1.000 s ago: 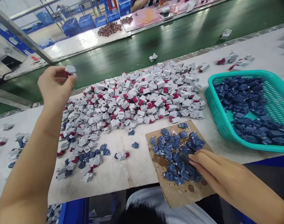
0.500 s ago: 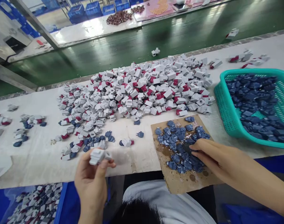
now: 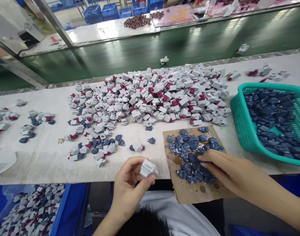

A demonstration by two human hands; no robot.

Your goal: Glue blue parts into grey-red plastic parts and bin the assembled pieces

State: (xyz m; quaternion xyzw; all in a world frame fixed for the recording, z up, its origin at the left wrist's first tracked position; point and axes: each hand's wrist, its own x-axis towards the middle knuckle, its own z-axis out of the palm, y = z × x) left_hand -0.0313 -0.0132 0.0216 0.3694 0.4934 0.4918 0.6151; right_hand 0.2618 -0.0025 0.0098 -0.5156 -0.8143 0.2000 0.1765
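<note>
Between the thumb and fingers of my left hand (image 3: 130, 186) is a white plastic part (image 3: 148, 168), held just over the table's front edge. My right hand (image 3: 228, 170) reaches onto a square of brown cardboard (image 3: 189, 195), its thumb and forefinger pinched among small dark-blue plastic pieces (image 3: 185, 144). What the pinch holds, if anything, blends into the dark pieces around it. The cardboard looks wet in its middle. Behind both hands spreads a large pile of white parts (image 3: 150, 95), many with dark-red pieces attached.
At right stands a green plastic basket (image 3: 243, 127) of dark-blue pieces. A blue bin (image 3: 58, 209) of assembled parts sits below the table at left. Beyond the table runs a green conveyor belt (image 3: 115, 54) with two loose white parts. A metal post (image 3: 53, 23) rises at the left.
My left hand has moved right with the white part, closer to the cardboard. My right hand stays in nearly the same place among the blue pieces. The camera view has shifted slightly.
</note>
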